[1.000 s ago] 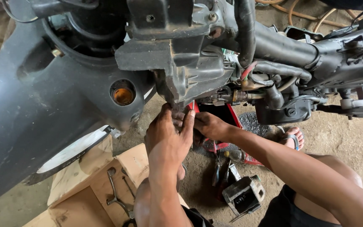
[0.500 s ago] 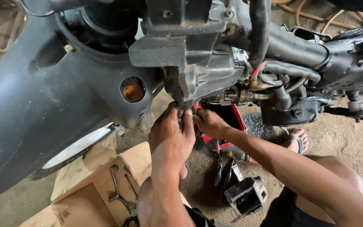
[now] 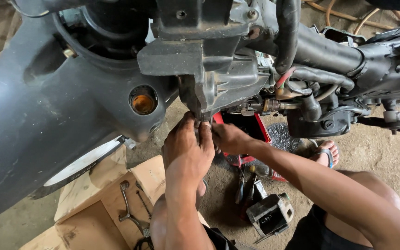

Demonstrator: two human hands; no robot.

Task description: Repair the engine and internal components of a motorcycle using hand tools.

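Both of my hands reach up to the lower edge of a scooter's grey engine casing [image 3: 228,78]. My left hand [image 3: 188,150] has its fingers closed against a small fitting [image 3: 202,121] under the casing. My right hand [image 3: 230,137] comes in from the right, and its fingertips pinch at the same spot, touching my left fingers. The fitting itself is almost hidden by the fingers.
A big black rear fender [image 3: 47,115] with an orange reflector [image 3: 143,103] fills the left. A red tray [image 3: 258,132] lies on the ground under the engine. Cardboard [image 3: 98,217] holds wrenches [image 3: 127,203]. A black boxy part [image 3: 270,215], pliers [image 3: 240,190] and my sandalled foot [image 3: 325,153] are right.
Both hands have stayed together at the underside of the casing, with only small finger movement. The view has shifted slightly.
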